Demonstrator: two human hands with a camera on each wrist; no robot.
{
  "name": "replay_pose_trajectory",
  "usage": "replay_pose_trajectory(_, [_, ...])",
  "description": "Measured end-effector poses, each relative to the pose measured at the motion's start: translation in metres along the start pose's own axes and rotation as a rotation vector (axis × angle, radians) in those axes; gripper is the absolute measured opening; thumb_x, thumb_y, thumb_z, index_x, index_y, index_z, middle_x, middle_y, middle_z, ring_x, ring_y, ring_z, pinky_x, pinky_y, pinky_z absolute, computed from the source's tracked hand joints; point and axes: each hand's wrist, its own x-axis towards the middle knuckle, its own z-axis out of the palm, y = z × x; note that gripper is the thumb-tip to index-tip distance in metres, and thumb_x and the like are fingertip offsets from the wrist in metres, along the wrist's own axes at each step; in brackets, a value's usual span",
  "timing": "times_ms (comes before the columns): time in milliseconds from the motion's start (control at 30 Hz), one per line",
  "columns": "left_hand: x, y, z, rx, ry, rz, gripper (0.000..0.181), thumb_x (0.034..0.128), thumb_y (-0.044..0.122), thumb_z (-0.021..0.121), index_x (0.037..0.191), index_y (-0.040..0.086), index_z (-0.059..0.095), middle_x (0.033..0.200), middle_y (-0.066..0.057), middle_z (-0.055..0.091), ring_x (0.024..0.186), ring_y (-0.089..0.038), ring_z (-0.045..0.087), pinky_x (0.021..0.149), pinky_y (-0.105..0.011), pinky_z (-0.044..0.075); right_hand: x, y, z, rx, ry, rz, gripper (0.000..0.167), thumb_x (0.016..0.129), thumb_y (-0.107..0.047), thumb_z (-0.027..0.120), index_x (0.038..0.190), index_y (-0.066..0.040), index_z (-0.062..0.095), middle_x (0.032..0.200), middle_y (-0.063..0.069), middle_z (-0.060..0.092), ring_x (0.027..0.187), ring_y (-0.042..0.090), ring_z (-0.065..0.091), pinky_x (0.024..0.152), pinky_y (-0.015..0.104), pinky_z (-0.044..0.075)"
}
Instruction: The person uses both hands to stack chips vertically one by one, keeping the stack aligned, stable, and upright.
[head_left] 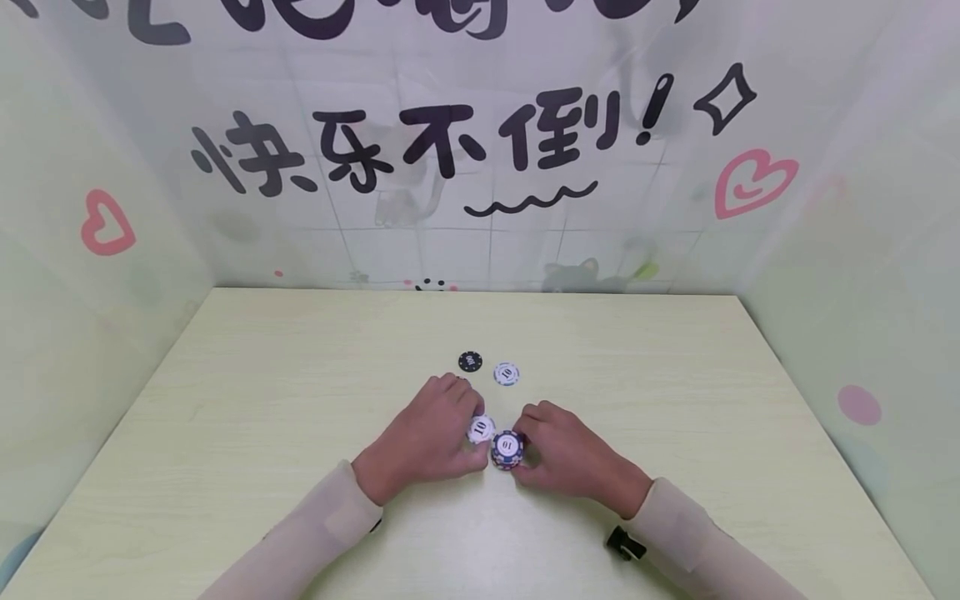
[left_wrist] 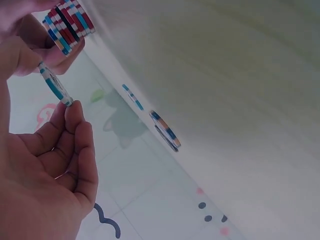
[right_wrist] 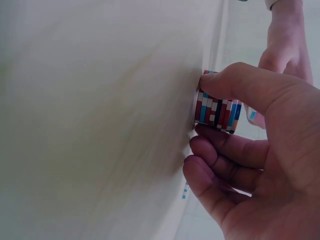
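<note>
My left hand (head_left: pixel 438 429) pinches a single white-and-blue poker chip (head_left: pixel 481 429) marked 10 between thumb and fingertips. In the left wrist view that chip (left_wrist: pixel 54 86) is tilted and apart from the table. Just to its right, a stack of poker chips (head_left: pixel 507 448) stands on the table, a dark blue and white chip on top. My right hand (head_left: pixel 562 450) grips this stack from the side, thumb and fingers on opposite edges. Red, blue, black and white layers show in the stack (right_wrist: pixel 216 111) in the right wrist view.
Beyond the hands lie a black chip (head_left: pixel 470 361) and a white-and-blue chip (head_left: pixel 506 373). A chip with an orange and blue edge (left_wrist: pixel 165 129) lies near them, mostly hidden by the left hand in the head view. Printed cloth walls (head_left: pixel 480 250) border the pale wooden table (head_left: pixel 262 375).
</note>
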Motion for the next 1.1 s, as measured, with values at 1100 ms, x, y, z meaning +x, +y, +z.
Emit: replay_pose_trajectory(1100, [0.010, 0.022, 0.009, 0.049, 0.030, 0.160, 0.032, 0.0891, 0.036, 0.083, 0.101, 0.008, 0.074, 0.094, 0.000, 0.070, 0.090, -0.021, 0.059, 0.087, -0.033, 0.048, -0.001, 0.001, 0.001, -0.059, 0.078, -0.087, 0.026, 0.085, -0.020, 0.089, 0.101, -0.005, 0.076, 0.094, -0.002, 0.066, 0.084, 0.014, 0.054, 0.074, 0.026, 0.051])
